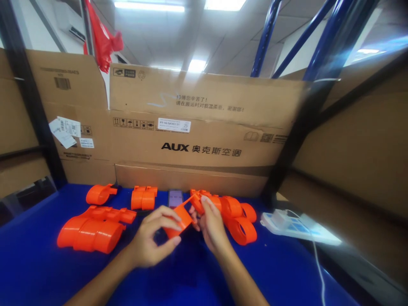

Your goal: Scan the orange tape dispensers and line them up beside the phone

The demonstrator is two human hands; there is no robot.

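I saw the left hand [148, 242] pinch an orange piece [182, 220], slanting up toward the right hand [211, 222], which pinched orange plastic [197, 204].

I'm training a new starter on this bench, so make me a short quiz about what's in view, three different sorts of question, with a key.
1. Fill in the blank: The large Latin-letter brand name on the cardboard panel reads ____.

2. Multiple choice: Seen from the worker's view, where is the white power strip?
A) Left of both hands
B) Between the hands
C) Right of both hands

3. True or false: The left hand and the right hand both hold orange plastic.

Key:
1. AUX
2. C
3. True
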